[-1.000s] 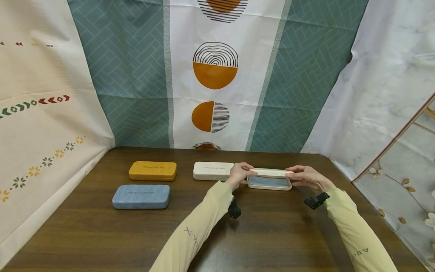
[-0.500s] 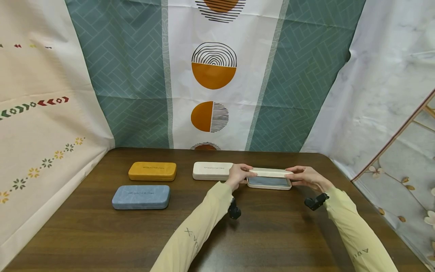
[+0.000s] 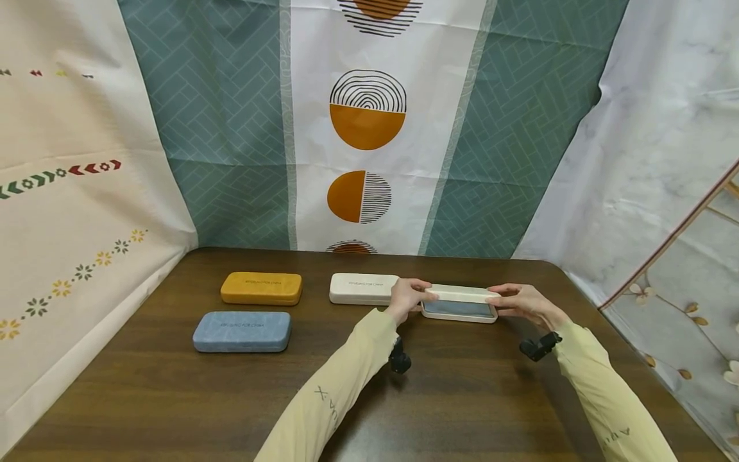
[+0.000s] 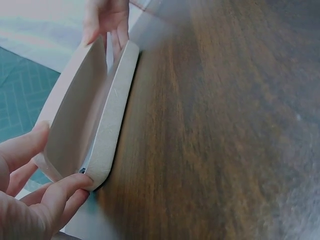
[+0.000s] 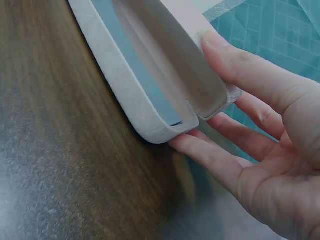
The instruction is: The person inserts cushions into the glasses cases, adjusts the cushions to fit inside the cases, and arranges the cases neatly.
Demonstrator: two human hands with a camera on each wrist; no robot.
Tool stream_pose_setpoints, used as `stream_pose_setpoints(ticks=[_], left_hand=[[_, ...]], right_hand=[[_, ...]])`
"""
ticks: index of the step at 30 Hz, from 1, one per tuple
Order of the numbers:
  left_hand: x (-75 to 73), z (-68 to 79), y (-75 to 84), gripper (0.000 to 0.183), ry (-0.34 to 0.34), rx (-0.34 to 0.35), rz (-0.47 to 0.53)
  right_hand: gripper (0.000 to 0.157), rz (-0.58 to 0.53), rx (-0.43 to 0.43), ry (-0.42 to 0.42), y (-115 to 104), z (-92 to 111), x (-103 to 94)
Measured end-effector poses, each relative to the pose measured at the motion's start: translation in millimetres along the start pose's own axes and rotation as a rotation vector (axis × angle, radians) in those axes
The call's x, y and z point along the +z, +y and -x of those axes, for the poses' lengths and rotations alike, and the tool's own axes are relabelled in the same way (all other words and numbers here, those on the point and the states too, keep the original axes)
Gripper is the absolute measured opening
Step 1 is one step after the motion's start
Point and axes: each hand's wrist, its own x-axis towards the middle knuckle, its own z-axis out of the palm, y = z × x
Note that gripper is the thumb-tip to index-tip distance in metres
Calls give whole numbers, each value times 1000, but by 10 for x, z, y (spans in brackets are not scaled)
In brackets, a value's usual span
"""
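A cream glasses case [image 3: 459, 317] lies on the dark wooden table at the right, its lid [image 3: 462, 293] partly raised over a grey-blue inside. My left hand [image 3: 407, 299] grips its left end; the thumb lies on the lid's edge and a finger touches the base [image 4: 107, 135]. At the other end my right hand [image 3: 526, 303] holds it likewise, the thumb [image 5: 235, 57] on the lid and a forefinger [image 5: 205, 152] under the base's corner. The other fingers of the right hand reach behind the hinge side.
A closed white case [image 3: 362, 289] lies just left of my left hand, partly covered by it. Farther left are a mustard-yellow case [image 3: 261, 289] and, nearer me, a blue case [image 3: 242, 332]. A patterned curtain [image 3: 369, 192] hangs behind the table [image 3: 462, 398].
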Motion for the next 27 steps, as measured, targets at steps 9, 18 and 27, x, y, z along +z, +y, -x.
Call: stream_pose_setpoints(ticks=[9,18,27], left_hand=[[5,17,-24,29,57,98,-139],[16,29,-34,29,98,118,-223],[35,60,-45,30,110,136,-310]], right_hand=[[55,128,1,60,-14,37,65],[58,175,7,86,8,30,61],[55,230,-1,61,35,46,62]])
